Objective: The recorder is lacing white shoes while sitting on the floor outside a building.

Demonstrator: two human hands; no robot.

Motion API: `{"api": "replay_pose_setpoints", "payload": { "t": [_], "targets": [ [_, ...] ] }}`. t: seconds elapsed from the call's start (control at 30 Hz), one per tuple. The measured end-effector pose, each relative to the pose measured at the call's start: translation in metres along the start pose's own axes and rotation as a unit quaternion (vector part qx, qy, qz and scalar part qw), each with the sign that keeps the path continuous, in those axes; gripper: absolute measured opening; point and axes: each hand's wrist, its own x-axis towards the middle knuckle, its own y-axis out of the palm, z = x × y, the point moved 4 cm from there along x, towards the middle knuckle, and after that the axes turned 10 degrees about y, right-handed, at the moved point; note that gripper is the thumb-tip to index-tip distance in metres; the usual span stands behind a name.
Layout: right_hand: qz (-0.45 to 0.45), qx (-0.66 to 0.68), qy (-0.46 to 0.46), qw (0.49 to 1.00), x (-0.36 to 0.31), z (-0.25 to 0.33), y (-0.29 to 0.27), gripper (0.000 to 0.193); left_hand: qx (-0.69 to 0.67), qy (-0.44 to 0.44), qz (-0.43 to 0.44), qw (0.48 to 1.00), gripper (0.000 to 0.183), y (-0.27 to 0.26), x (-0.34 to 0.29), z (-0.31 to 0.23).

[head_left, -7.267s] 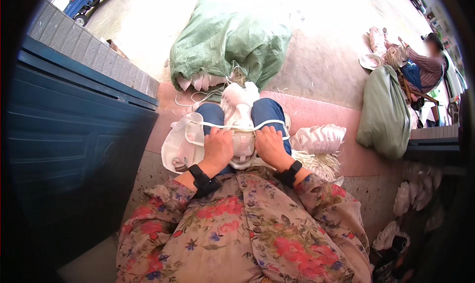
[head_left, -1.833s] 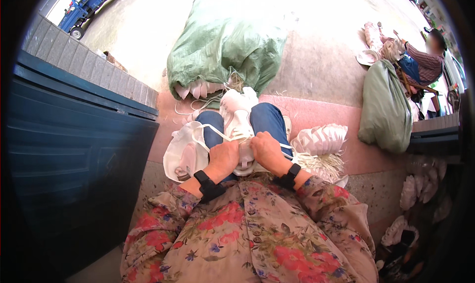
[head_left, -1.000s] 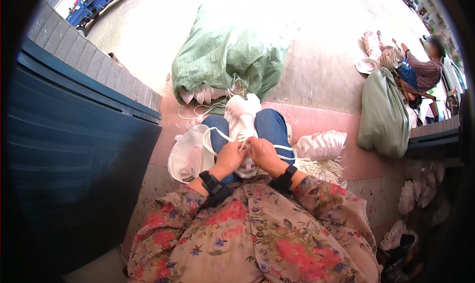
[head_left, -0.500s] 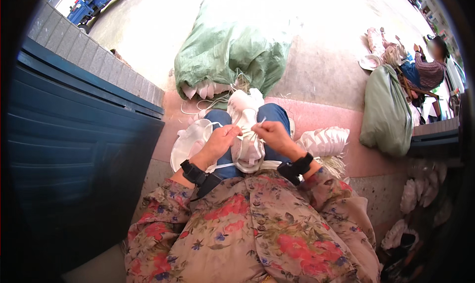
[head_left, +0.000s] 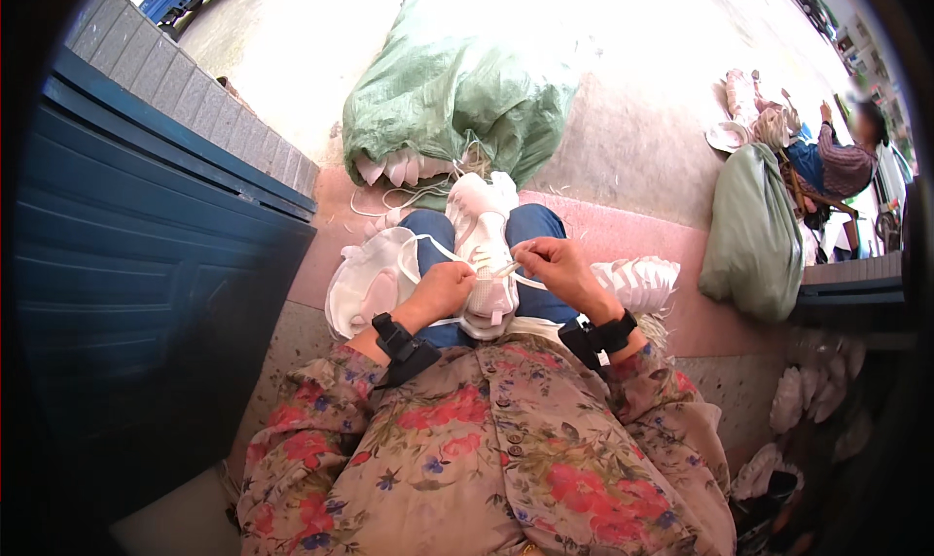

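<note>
Two hands meet over a white shoe upper [head_left: 484, 250] lying lengthwise on the person's lap, between the knees of blue trousers. Farthest left stands a dark blue metal door [head_left: 117, 293], and just beside the left thigh lies a loose heap of white shoe parts [head_left: 365, 284] on the pink step. The left hand [head_left: 443, 291] is curled, its fingers pressed against the side of the shoe upper near its lower end, steadying it; a black wrist strap sits just below. A white lace [head_left: 433, 248] loops out from the shoe upper toward the left. The right hand [head_left: 555, 267] is closed in a pinch on the lace end, held just over the eyelet row. To do this well, I judge that the left hand should keep the upper flat and taut so the eyelets stay exposed, while the right pulls the lace with even tension and no twist. Behind the shoe upper a green woven sack [head_left: 443, 108] spills more white pieces. Right of the lap rests a stack of white soles [head_left: 637, 282], then a second green sack [head_left: 754, 230], with another person seated beyond it.
</note>
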Motion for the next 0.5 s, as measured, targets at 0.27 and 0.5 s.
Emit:
{"api": "replay_pose_setpoints", "payload": {
  "t": [0.27,0.5],
  "targets": [
    [0.037,-0.029,0.024,0.999,0.003,0.003,0.014,0.020,0.072,0.028,0.043,0.996,0.022,0.017,0.017,-0.009],
    [0.086,-0.202,-0.083,0.972,0.016,0.033,0.026,0.019,0.156,0.055,-0.044,0.985,0.020,0.016,0.008,-0.027]
  ]
}}
